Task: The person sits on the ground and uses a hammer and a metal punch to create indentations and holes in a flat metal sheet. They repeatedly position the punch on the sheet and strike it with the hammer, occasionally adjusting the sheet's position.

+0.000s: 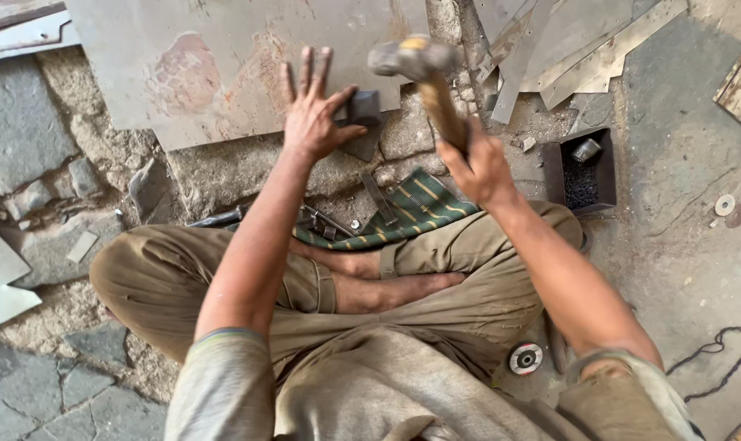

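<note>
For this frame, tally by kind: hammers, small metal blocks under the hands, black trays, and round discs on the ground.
Hammer, gripped in the right hand: 1
Dark metal block, touched by the left hand: 1
Black tray: 1
Round discs, one banded, two small: 3
Total: 6

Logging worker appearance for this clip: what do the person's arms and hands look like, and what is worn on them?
Both hands, the left hand and the right hand, are bare: no gloves, rings or watch visible. The forearms are uncovered to above the elbow. Short grey-beige sleeves cover the upper arms; the left sleeve's hem shows a thin darker, bluish edge. The cloth looks worn and dusty.
</note>
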